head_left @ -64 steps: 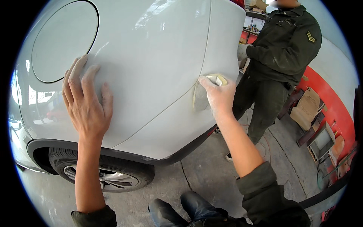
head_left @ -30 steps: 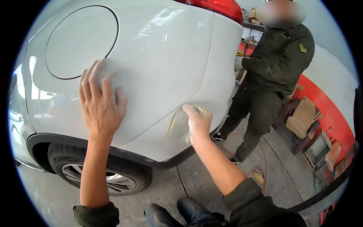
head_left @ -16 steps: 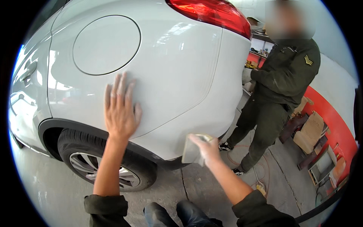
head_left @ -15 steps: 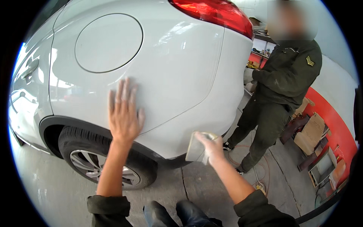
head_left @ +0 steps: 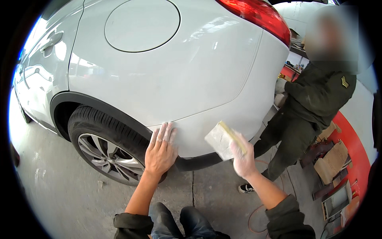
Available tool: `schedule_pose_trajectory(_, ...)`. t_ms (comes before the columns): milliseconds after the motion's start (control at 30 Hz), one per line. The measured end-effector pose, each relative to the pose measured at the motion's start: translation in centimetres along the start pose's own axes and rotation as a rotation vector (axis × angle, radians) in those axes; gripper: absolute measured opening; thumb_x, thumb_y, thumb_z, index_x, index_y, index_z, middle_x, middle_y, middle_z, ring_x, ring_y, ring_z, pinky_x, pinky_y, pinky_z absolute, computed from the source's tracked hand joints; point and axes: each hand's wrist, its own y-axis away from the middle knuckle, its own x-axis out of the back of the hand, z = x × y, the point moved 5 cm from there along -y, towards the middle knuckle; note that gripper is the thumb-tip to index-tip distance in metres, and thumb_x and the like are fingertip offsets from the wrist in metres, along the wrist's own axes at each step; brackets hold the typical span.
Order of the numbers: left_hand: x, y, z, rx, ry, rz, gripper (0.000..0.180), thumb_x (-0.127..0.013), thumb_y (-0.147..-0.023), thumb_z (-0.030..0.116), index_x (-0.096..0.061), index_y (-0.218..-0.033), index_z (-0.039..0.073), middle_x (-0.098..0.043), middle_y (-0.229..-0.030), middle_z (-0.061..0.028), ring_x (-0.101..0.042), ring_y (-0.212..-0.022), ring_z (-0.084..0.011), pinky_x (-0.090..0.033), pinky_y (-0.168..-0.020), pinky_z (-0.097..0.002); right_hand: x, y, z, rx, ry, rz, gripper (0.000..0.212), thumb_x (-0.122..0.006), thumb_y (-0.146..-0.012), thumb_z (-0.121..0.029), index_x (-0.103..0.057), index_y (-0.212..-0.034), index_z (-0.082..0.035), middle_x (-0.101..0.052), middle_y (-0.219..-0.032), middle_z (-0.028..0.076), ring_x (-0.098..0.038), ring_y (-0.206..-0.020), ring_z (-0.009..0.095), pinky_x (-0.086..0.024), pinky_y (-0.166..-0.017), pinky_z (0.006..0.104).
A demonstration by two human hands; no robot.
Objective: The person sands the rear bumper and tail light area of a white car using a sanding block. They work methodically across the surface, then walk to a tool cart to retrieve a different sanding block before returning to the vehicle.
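A white car's rear corner fills the view, and its bumper meets the side panel along a thin seam. My left hand lies on the bumper's front end beside the black wheel arch trim, its fingers stretched out and dusted white. In my right hand is a flat sanding pad with a whitish face and a yellow edge. The pad is tilted in front of the lower bumper; whether it touches the paint I cannot tell. White dust coats the right hand.
The rear wheel stands left of my hands, under the round fuel flap. A co-worker in dark green stands at the car's rear. Cardboard leans near the red wall band; a thin hose lies on the floor.
My left hand has gone from the side panel beneath the fuel flap down to the bumper by the wheel arch. My right hand has raised and turned the sanding pad. The view has shifted.
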Motion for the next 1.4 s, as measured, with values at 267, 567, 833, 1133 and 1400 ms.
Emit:
schedule_pose_trajectory(267,0.7,1.6,-0.2,0.202,0.053,0.036,0.072,-0.072,-0.083,0.015,-0.043,-0.144,-0.009,-0.035,-0.158,-0.0293,-0.032,-0.149,-0.0451,-0.030,-0.122,-0.0534,-4.2,-2.6,3.5,1.146,0.867,-0.510,0.033,-0.057,-0.097,-0.023,-0.064,-0.129,-0.024,-0.061,-0.144,0.007,-0.057,-0.133,0.022,-0.049,-0.112,0.0363)
schedule_pose_trajectory(567,3.9,14.5,1.5,0.522,0.236,-0.175,0.078,-0.070,-0.079,-0.001,-0.035,-0.149,-0.003,-0.026,-0.159,-0.0358,-0.026,-0.149,-0.0532,-0.028,-0.120,-0.0571,-3.5,-5.9,6.0,1.324,0.871,-0.537,0.042,-0.051,-0.100,-0.018,-0.055,-0.142,-0.017,-0.059,-0.147,0.002,-0.050,-0.139,0.016,-0.038,-0.122,0.0351)
schedule_pose_trajectory(833,2.9,24.4,7.1,0.722,0.220,-0.276,0.059,-0.068,-0.089,0.011,-0.047,-0.144,0.001,-0.040,-0.151,-0.0320,-0.041,-0.139,-0.0499,-0.038,-0.113,-0.0557,-2.7,-7.6,5.3,1.358,0.820,-0.560,0.037,-0.057,-0.099,-0.017,-0.059,-0.136,-0.020,-0.061,-0.144,-0.003,-0.056,-0.135,0.013,-0.041,-0.118,0.0327)
schedule_pose_trajectory(1133,0.2,28.9,10.5,0.832,0.321,-0.456,0.061,-0.066,-0.095,0.021,-0.042,-0.146,0.000,-0.033,-0.155,-0.0312,-0.032,-0.142,-0.0522,-0.031,-0.117,-0.0586,-2.7,-8.1,5.6,1.376,0.814,-0.517,0.039,-0.055,-0.099,-0.019,-0.055,-0.138,-0.017,-0.058,-0.148,0.002,-0.053,-0.138,0.016,-0.043,-0.118,0.0307)
schedule_pose_trajectory(1400,0.3,26.9,9.6,0.788,0.337,-0.446,0.059,-0.067,-0.095,0.021,-0.043,-0.145,0.000,-0.035,-0.154,-0.0304,-0.034,-0.140,-0.0514,-0.033,-0.117,-0.0572,-2.8,-8.7,4.1,1.320,0.741,-0.608,0.040,-0.052,-0.098,-0.016,-0.058,-0.137,-0.014,-0.061,-0.145,0.007,-0.059,-0.132,0.020,-0.045,-0.116,0.0343)
